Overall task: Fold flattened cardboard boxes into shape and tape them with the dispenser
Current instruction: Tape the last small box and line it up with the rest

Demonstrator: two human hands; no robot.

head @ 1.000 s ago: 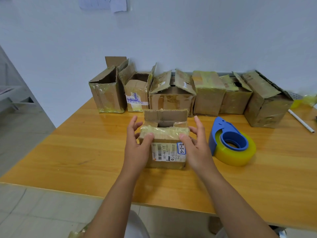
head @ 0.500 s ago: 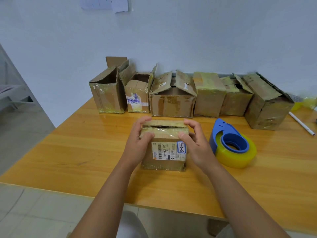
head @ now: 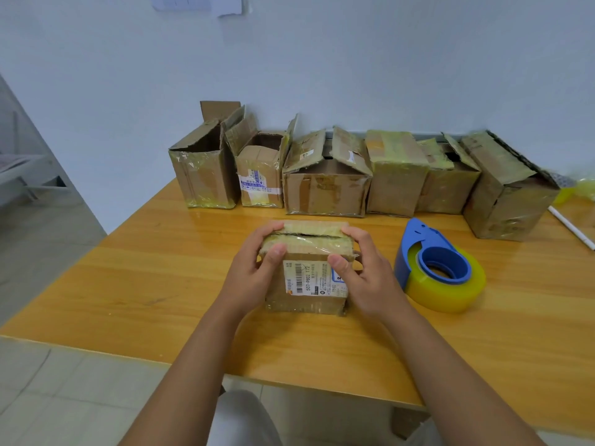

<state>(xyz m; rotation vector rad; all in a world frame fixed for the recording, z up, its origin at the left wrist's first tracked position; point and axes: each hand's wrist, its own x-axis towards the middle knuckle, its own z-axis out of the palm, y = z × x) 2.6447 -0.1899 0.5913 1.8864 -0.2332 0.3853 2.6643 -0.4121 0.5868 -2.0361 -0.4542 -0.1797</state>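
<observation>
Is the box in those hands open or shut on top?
Shut, untaped. Both top flaps of the box lie folded down, a dark seam between them, held by left hand and right hand.

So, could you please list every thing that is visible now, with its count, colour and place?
small brown cardboard box: one, brown with a white label, table centre, top flaps folded shut, held.
blue tape dispenser with yellowish clear tape roll: one, right of that box, untouched.
brown cardboard boxes in a row: six, along the wall, several with open flaps.
orange wooden table: one.
white rod: one, far right edge.
paper sheets: white, on the wall.
left hand: grips the box's left side.
right hand: grips its right side.
</observation>
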